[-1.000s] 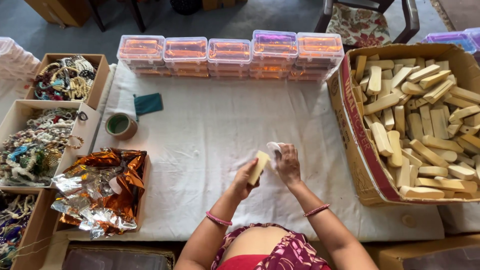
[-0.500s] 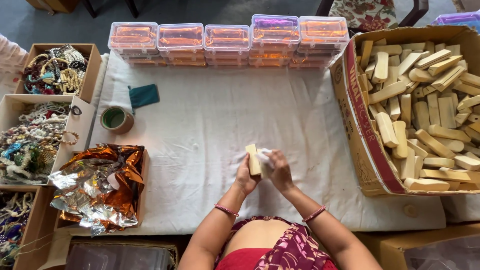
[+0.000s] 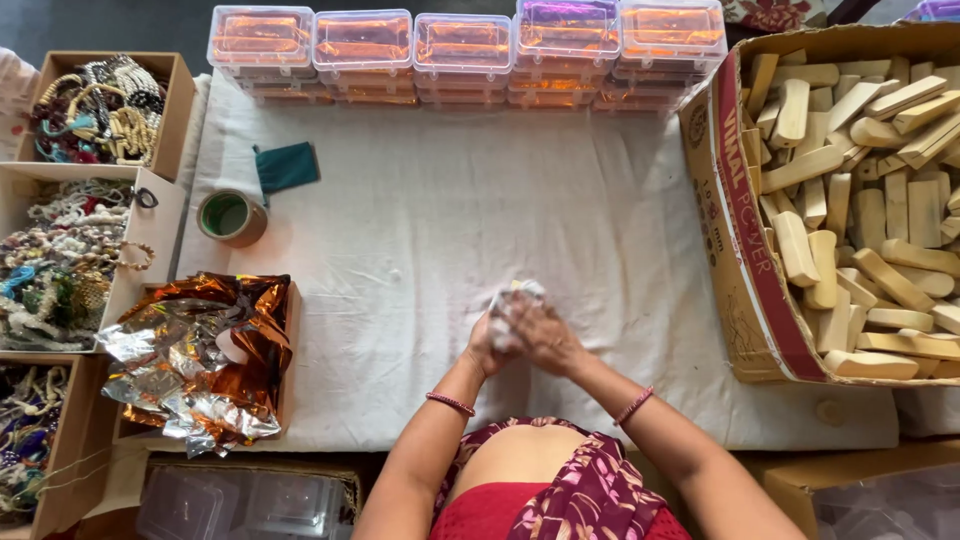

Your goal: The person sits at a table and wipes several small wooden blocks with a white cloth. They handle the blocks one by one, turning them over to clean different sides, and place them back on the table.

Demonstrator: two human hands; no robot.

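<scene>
Bare white cloth-covered table [image 3: 420, 230] stretches ahead of the hands; a large cardboard box of pale wooden sticks [image 3: 860, 210] bounds their right, crumpled orange foil wrappers [image 3: 195, 355] their left. The right hand [image 3: 545, 335] and left hand [image 3: 487, 345], pressed together, clasp a small white cloth wad [image 3: 512, 298].

Wooden block: upright and plainly visible between both hands in the earlier views; now hidden. White cloth [image 3: 512, 300]: now bunched over the block's place. Right hand [image 3: 545, 335]: now laid over the left hand [image 3: 487, 345], fingers closed around the bundle, which sits slightly nearer the body.
</scene>
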